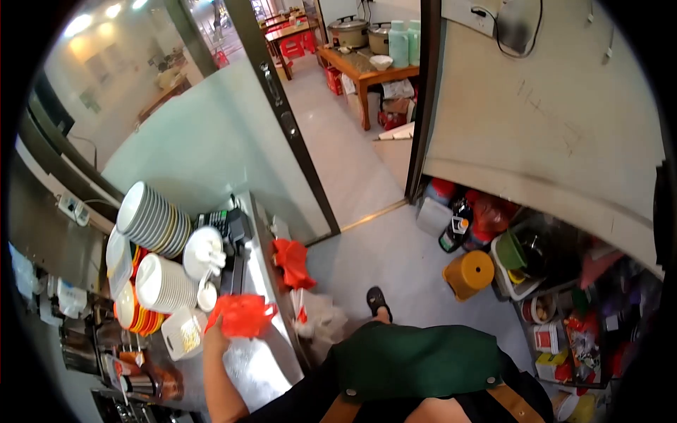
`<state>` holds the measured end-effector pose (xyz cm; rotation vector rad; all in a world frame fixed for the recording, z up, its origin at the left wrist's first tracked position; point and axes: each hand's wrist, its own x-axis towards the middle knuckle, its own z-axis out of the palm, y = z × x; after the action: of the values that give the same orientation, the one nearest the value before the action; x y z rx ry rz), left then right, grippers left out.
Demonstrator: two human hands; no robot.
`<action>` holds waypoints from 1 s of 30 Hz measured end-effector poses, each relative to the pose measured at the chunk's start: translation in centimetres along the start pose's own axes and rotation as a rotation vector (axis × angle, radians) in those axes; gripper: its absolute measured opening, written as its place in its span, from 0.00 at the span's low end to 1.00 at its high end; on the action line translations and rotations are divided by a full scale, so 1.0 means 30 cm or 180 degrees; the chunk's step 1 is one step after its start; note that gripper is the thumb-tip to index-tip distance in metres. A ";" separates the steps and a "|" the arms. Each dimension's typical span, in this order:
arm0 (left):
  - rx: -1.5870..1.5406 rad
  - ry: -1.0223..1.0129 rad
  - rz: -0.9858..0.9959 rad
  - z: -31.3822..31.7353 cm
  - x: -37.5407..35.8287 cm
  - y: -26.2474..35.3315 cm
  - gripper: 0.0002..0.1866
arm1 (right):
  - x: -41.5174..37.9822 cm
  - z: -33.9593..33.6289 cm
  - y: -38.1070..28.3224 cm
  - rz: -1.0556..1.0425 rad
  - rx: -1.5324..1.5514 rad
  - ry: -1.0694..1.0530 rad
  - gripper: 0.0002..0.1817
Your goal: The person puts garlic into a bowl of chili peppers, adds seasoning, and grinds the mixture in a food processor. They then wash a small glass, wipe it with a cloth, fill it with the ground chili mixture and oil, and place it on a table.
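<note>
My left hand (215, 334) reaches over the steel counter (257, 366) at the lower left, its fingers closed at the near edge of a red plastic bag (243, 315). The bag covers part of the fingers. Close beside the hand is a white square container (182, 333) with small pale pieces inside. Behind it rise a stack of white dishes (163, 283) and a taller stack of plates (151, 220). White spoons (207, 252) lie on a dish near the bag. My right hand is out of view.
A sliding glass door (211, 127) borders the counter, with a doorway beyond. More red bags (293, 262) and a whitish bag (321, 321) hang by the counter's side. A yellow stool (468, 275) and crowded shelves (564, 338) stand on the right.
</note>
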<state>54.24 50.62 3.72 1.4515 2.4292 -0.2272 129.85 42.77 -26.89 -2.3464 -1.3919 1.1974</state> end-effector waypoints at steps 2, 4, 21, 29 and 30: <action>0.0168 0.0136 -0.0316 -0.133 0.018 0.111 0.33 | 0.158 -0.039 -0.101 -0.0099 -0.0075 0.0017 0.15; -0.0341 0.0479 -0.0215 -0.222 0.111 0.228 0.34 | 0.370 -0.076 -0.224 -0.0311 -0.0245 0.0168 0.14; -0.1834 0.0210 0.2248 0.004 1.364 1.470 0.24 | 1.518 -0.303 -1.607 -0.1424 0.0443 -0.0397 0.19; -0.1146 -0.0321 0.0891 0.141 1.778 1.538 0.20 | 2.258 -0.349 -2.534 -0.2441 -0.0808 -0.1018 0.15; -0.1118 -0.0320 0.0807 0.166 1.789 1.525 0.19 | 2.301 -0.383 -2.672 -0.2617 -0.0879 -0.1072 0.15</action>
<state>71.51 115.60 -18.09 1.5203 2.0511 0.1707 101.49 144.87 -17.34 -1.4082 -2.4160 1.1910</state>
